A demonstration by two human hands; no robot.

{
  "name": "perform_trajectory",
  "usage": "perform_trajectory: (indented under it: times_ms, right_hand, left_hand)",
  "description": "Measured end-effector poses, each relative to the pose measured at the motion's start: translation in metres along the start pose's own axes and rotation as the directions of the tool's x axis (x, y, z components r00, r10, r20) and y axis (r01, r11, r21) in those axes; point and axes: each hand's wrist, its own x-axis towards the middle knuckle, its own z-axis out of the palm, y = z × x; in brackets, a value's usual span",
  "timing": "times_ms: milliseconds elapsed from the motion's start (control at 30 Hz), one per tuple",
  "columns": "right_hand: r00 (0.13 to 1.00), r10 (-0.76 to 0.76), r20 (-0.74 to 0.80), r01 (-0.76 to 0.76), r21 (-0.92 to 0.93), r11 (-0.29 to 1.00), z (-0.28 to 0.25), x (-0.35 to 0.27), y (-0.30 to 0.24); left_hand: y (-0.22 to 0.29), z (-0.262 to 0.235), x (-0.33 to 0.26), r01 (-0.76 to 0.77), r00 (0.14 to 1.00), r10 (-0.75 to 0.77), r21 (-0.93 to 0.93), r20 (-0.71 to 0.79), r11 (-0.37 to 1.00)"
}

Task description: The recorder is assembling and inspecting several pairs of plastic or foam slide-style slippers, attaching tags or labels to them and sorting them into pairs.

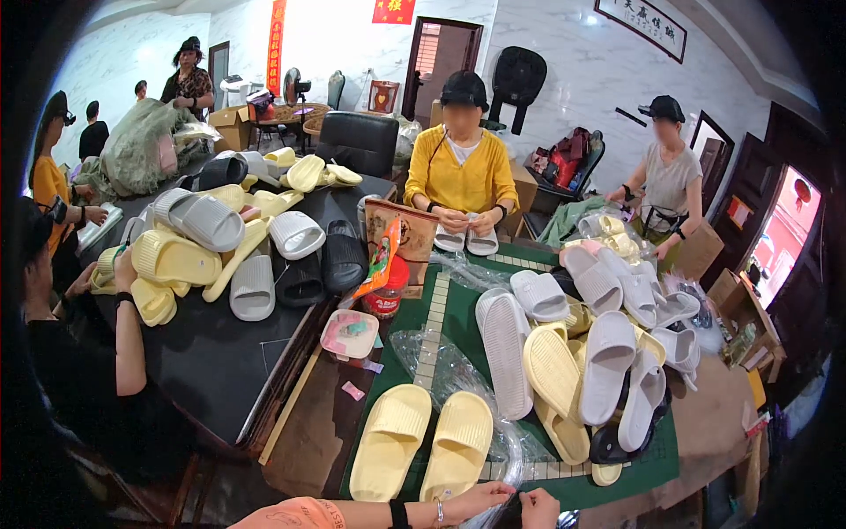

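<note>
Black padded chair (357, 145), red jar (398, 271); tall red banner (276, 48) — wall-hung

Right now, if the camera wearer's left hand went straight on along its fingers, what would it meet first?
The left hand points rightward, so most likely the right hand comes first, though their depth and anything thin between them are hard to judge.

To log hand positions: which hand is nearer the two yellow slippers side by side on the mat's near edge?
Left. The left hand is just right of the yellow slippers' near ends; the right hand is farther right, beyond the left.
</note>
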Motion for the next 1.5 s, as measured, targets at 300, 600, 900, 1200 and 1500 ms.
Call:
perform_trajectory:
  times_ms: [300,600,900,1200,1500]
  right_hand:
    - [0.998,-0.047,-0.052,0.059,0.240,0.969,-0.013,-0.003,-0.022]
    - [0.980,0.011,-0.196,0.121,0.644,0.756,0.015,0.008,-0.008]
    - [0.943,0.208,0.259,-0.223,0.957,-0.184,-0.001,0.015,-0.006]
    - [0.848,0.087,0.522,-0.328,0.647,-0.688,-0.012,0.024,0.005]
    - [0.877,0.193,0.440,-0.279,0.793,-0.542,-0.014,0.034,0.002]
  left_hand:
    - [-0.024,-0.002,0.016,-0.001,0.989,-0.026,0.176,0.148,0.984]
    - [0.006,0.003,-0.007,-0.067,0.985,-0.021,0.499,0.169,0.864]
    - [-0.017,-0.005,-0.006,-0.443,0.891,0.323,0.772,0.320,0.457]
    - [-0.017,-0.003,-0.013,-0.510,0.851,0.258,0.838,0.458,0.195]
    - [0.010,0.007,-0.029,-0.471,0.810,0.400,0.882,0.428,0.010]
